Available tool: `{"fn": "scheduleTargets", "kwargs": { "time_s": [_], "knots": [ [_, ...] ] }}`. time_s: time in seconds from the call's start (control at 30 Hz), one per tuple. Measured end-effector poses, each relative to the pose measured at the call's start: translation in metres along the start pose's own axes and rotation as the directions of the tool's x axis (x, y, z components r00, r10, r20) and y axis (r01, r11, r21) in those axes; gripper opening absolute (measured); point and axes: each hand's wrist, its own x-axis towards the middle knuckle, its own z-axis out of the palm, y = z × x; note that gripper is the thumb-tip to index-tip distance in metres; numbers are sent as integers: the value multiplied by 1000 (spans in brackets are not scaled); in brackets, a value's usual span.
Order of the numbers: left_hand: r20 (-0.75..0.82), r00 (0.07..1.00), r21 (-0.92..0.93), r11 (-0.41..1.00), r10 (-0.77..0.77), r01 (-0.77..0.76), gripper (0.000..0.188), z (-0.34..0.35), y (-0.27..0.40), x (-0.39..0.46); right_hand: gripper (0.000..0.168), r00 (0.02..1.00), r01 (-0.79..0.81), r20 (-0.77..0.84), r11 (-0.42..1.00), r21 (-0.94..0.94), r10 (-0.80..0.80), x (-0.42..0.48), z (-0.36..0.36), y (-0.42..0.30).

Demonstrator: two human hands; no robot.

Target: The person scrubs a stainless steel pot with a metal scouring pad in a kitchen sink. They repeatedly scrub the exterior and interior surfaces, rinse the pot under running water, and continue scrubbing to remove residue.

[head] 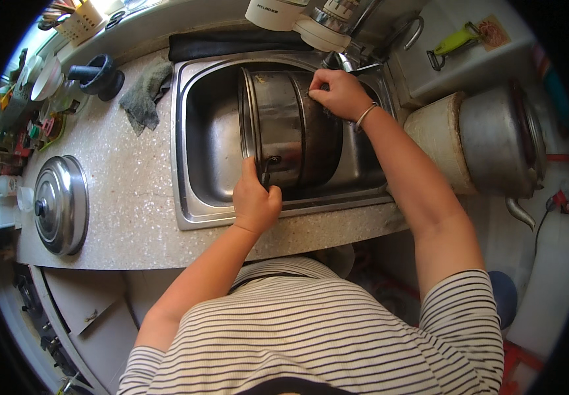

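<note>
A stainless-steel pot (277, 118) lies on its side in the metal sink (210, 148), its rim facing left and its base browned and stained. My left hand (256, 200) grips the pot by its side handle (266, 173), the thumb side against the rim. On the upper right of the pot's wall rests my right hand (339, 94), its fingers pinched together. They hold what looks like a dark wire scourer (328, 112), mostly hidden beneath the hand. The pot's inside is turned out of sight.
A faucet with a white filter (274, 14) overhangs the sink's back. Left on the counter are a grey cloth (145, 94), a mortar with pestle (101, 79) and a domed steel lid (62, 205). A large metal pot (492, 138) stands at right.
</note>
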Motion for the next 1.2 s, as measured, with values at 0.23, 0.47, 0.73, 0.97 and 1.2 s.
{"fn": "scheduleTargets", "kwargs": {
  "time_s": [0.23,0.47,0.73,0.97,1.2],
  "knots": [
    [-20,999,16,1000,26,-26,52,1,-2,2,14,999,13,32,999,37,-15,8,3,10],
    [-22,998,45,997,58,-57,55,1,-1,0,15,998,-12,60,1000,15,11,11,-2,21],
    [18,999,-3,1000,30,-30,54,-1,-3,0,16,998,-44,38,997,-60,46,10,-8,7],
    [10,1000,-10,1000,23,-23,53,-2,-1,1,15,996,-84,-18,990,-113,83,10,-1,5],
    [4,1000,12,1000,20,-20,55,-1,-4,0,16,990,-128,45,983,-128,135,7,-5,-1]
  ]
}}
